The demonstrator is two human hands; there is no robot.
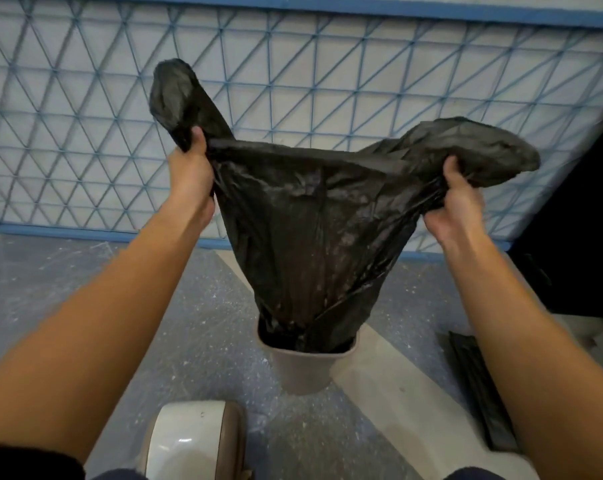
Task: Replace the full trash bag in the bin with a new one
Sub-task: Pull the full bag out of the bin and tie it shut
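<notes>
Both fists clamp the black trash bag (313, 216) at its handle loops: left hand (192, 174) on the left loop, right hand (455, 202) on the right. The mouth is stretched wide between them, probably for an even vertical pull. The bag's bottom sits inside the beige bin (310, 362). The bin's lid (192, 441) lies on the floor nearby. A flat dark bundle (480, 386) lies right, likely spare bags.

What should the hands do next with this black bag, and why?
Probably lift straight up a little more. The left hand and right hand each grip a handle loop of the black bag, stretched wide, but its bottom is still inside the bin. Lifting further should free it.
</notes>
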